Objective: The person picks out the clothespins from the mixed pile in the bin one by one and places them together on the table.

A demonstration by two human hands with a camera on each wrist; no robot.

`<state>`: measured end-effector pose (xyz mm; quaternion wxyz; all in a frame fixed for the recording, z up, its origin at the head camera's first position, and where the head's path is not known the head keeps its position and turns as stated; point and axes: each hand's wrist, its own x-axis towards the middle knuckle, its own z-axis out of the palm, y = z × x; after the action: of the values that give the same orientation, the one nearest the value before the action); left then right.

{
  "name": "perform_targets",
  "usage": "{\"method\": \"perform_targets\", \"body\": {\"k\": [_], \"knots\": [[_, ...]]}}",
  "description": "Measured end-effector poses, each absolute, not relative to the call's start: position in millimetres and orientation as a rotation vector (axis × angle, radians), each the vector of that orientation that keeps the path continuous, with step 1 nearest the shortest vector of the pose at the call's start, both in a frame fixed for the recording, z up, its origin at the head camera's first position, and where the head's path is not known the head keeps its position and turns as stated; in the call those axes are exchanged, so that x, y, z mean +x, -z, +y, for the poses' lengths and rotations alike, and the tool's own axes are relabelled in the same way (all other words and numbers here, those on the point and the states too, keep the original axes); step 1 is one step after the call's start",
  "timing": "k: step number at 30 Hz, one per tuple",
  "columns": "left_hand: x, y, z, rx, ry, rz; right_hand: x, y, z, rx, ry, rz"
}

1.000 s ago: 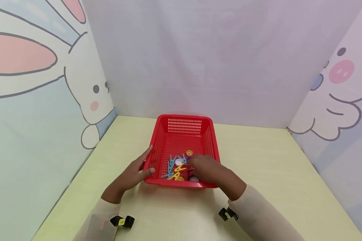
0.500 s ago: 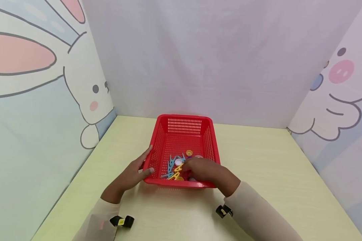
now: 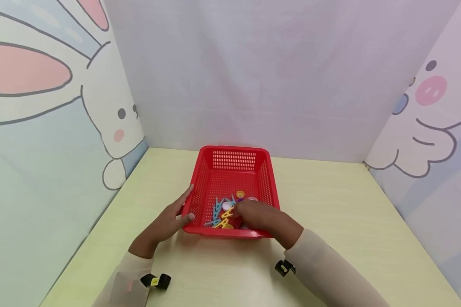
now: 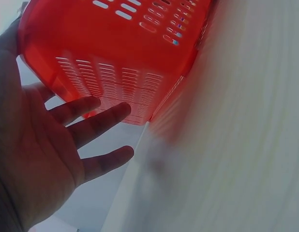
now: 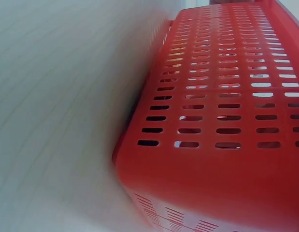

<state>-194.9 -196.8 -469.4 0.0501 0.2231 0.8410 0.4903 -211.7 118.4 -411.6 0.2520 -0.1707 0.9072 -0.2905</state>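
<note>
A red perforated plastic basket (image 3: 230, 177) stands on the table, with small things gathered at its near end. Among them are blue clothespins (image 3: 217, 207), yellow clothespins (image 3: 226, 213), a white cap (image 3: 226, 206), an orange-yellow cap (image 3: 240, 194) and a pale pink round piece (image 3: 252, 199). My left hand (image 3: 167, 222) rests at the basket's near left corner, thumb over the rim. In the left wrist view its other fingers (image 4: 98, 126) spread straight along the outside. My right hand (image 3: 259, 215) reaches down inside at the near right; its fingertips are hidden, so I cannot tell what they hold.
The pale wooden table (image 3: 322, 200) extends on both sides of the basket and in front. A white cloth backdrop (image 3: 253, 85) rises behind. Side panels carry a cartoon rabbit (image 3: 111, 106) and another cartoon animal (image 3: 418, 128).
My right hand has shifted left and sunk lower over the pile, covering the grey piece more and uncovering the pale pink one. My left hand and the basket stay nearly still.
</note>
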Motion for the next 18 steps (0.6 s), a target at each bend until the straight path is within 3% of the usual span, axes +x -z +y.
{"method": "perform_targets", "body": {"k": [2,11,18], "knots": [[-194.8,470.1,-197.4,0.686,-1.499,2.553,-211.4,412.5,119.4,-0.398,0.880,2.433],[-195.9,471.0,-197.9,0.701,-1.504,2.530,-212.9,413.2,122.6,-0.673,0.666,2.547],[-196.3,470.5,-198.3,0.697,-1.515,2.519,-214.7,411.1,120.9,-0.739,0.607,2.553]]}}
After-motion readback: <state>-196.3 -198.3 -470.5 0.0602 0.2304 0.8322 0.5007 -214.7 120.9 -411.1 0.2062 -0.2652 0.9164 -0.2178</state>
